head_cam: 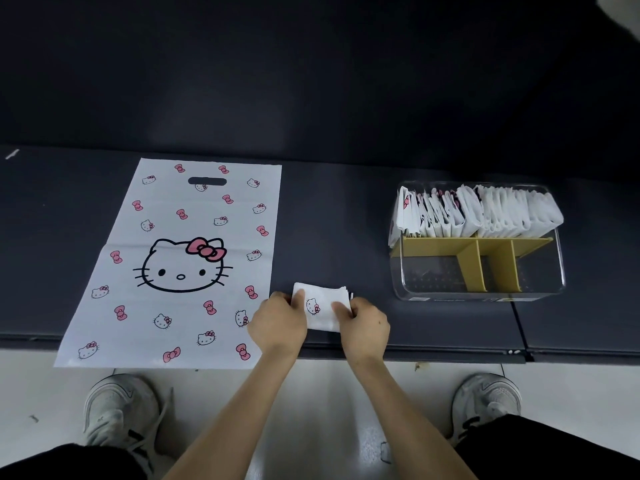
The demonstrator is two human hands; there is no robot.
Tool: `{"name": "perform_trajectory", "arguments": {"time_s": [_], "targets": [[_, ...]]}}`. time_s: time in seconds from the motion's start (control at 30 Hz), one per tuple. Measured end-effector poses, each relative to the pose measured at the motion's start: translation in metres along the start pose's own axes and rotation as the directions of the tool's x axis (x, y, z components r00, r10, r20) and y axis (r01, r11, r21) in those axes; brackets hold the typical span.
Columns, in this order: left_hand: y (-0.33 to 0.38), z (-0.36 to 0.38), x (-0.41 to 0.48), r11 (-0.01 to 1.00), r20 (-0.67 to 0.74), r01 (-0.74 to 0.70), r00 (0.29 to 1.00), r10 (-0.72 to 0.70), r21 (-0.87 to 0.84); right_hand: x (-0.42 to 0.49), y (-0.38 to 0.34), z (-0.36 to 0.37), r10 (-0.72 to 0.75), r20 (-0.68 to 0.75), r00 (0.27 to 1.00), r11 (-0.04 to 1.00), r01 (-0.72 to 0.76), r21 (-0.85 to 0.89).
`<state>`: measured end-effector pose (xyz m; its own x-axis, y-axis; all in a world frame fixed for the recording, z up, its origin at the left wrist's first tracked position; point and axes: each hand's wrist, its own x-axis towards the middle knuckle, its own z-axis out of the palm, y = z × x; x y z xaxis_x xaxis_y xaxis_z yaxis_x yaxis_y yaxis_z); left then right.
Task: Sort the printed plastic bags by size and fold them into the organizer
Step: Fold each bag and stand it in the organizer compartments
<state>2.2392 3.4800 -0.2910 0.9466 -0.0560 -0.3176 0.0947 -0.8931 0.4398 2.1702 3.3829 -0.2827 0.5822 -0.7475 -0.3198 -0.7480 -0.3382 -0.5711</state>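
When looking down through the head view, finds both hands meeting at the near edge of the dark table point(346, 220). Grips a small folded bag point(322, 304) with the left hand point(278, 323), fingers curled over its left edge. Pinches the right edge of that bag with the right hand point(363, 323), thumb laid on top, the other fingers curled beneath and mostly hidden. Holds the white wad, printed with one small cat face, between the two hands, on or just above the tabletop; cannot tell which. Shows, to the left, a large printed bag point(180, 265) spread flat, with its handle cutout at the far end, a big cat face with a pink bow in the middle, its near edge reaching a little past the table's front, and the left hand overlapping its right edge. Shows, well apart to the right, a clear organizer point(485, 292) with yellow dividers point(472, 261), and upright folded bags point(485, 213) packed in the back row behind the long divider. Takes in, below the table, pale floor point(52, 393), two grey-white shoes point(117, 407) and dark trouser legs.
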Motion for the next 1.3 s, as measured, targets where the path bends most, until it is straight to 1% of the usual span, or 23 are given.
{"name": "perform_trajectory", "arguments": {"time_s": [0.1,0.2,0.3,0.37,0.43,0.47,0.5,0.57,0.6,0.63,0.73,0.77,0.8,0.87,0.93,0.97,1.0,1.07,1.13,1.17,1.2,1.23,1.3], "targets": [[0.005,-0.004,0.005,0.996,0.079,0.051,0.996,-0.045,-0.072,-0.002,0.004,0.002,-0.013,-0.033,0.999,0.998,0.015,0.063],[0.010,-0.007,0.003,0.968,0.143,0.103,0.987,-0.071,-0.231,-0.003,0.009,0.002,-0.019,-0.039,0.999,0.987,0.025,0.158],[0.011,-0.005,-0.005,0.877,0.109,0.105,0.992,-0.061,-0.469,-0.002,0.014,0.000,-0.012,0.006,1.000,0.968,0.010,0.249],[0.010,-0.007,-0.013,0.777,0.079,0.071,0.996,-0.027,-0.625,-0.004,0.014,-0.004,0.019,0.022,1.000,0.924,-0.026,0.382],[0.011,-0.015,-0.019,0.700,0.060,0.027,0.998,0.023,-0.713,-0.006,0.012,-0.012,0.112,0.066,0.992,0.824,-0.129,0.551],[0.013,-0.020,-0.021,0.673,0.054,0.009,0.997,0.047,-0.740,-0.007,0.011,-0.018,0.138,0.133,0.981,0.747,-0.191,0.636],[0.015,-0.024,-0.022,0.642,0.053,0.000,0.997,0.063,-0.766,-0.008,0.009,-0.026,0.122,0.224,0.967,0.663,-0.247,0.707],[0.022,-0.032,-0.024,0.577,0.071,0.018,0.995,0.070,-0.816,-0.010,0.006,-0.046,-0.002,0.418,0.908,0.485,-0.364,0.795],[0.027,-0.035,-0.026,0.552,0.081,0.032,0.995,0.066,-0.833,-0.012,0.005,-0.056,-0.057,0.471,0.880,0.429,-0.404,0.808],[0.032,-0.037,-0.029,0.533,0.089,0.042,0.994,0.063,-0.845,-0.014,0.003,-0.065,-0.090,0.474,0.876,0.411,-0.401,0.818],[0.056,-0.042,-0.037,0.486,0.160,0.083,0.980,0.119,-0.870,-0.017,0.000,-0.095,-0.055,0.280,0.958,0.471,-0.222,0.854],[0.066,-0.043,-0.040,0.502,0.194,0.087,0.967,0.165,-0.861,-0.017,0.001,-0.107,-0.033,0.197,0.980,0.498,-0.155,0.853],[0.079,-0.044,-0.042,0.543,0.219,0.067,0.950,0.221,-0.837,-0.015,0.004,-0.122,-0.015,0.126,0.992,0.518,-0.100,0.850],[0.105,-0.044,-0.045,0.646,0.223,-0.065,0.908,0.354,-0.761,-0.010,0.013,-0.151,0.000,0.015,1.000,0.557,-0.013,0.830],[0.130,-0.039,-0.043,0.709,0.130,-0.337,0.847,0.516,-0.620,-0.002,0.028,-0.180,0.037,-0.086,0.996,0.599,0.047,0.800],[0.142,-0.034,-0.040,0.702,0.038,-0.519,0.790,0.611,-0.488,0.003,0.037,-0.192,0.078,-0.145,0.986,0.606,0.069,0.793],[0.153,-0.029,-0.036,0.655,-0.053,-0.684,0.703,0.709,-0.321,0.009,0.045,-0.202,0.125,-0.204,0.971,0.608,0.087,0.789],[0.176,-0.015,-0.026,0.448,-0.137,-0.894,0.444,0.885,0.000,0.020,0.058,-0.219,0.191,-0.306,0.933,0.620,0.127,0.774],[0.200,-0.002,-0.016,0.213,-0.027,-0.955,0.212,0.977,0.206,0.031,0.066,-0.232,0.224,-0.361,0.905,0.629,0.149,0.763],[0.211,0.004,-0.013,0.106,0.072,-0.954,0.132,0.989,0.282,0.036,0.069,-0.236,0.232,-0.379,0.896,0.633,0.157,0.758],[0.220,0.010,-0.008,0.015,0.171,-0.939,0.079,0.982,0.343,0.040,0.072,-0.240,0.240,-0.395,0.887,0.635,0.164,0.755],[0.226,0.015,-0.003,-0.054,0.258,-0.917,0.054,0.965,0.395,0.045,0.074,-0.243,0.242,-0.408,0.881,0.637,0.173,0.751],[0.229,0.021,0.010,-0.120,0.380,-0.874,0.078,0.922,0.471,0.054,0.075,-0.246,0.221,-0.425,0.878,0.650,0.192,0.735]]}}
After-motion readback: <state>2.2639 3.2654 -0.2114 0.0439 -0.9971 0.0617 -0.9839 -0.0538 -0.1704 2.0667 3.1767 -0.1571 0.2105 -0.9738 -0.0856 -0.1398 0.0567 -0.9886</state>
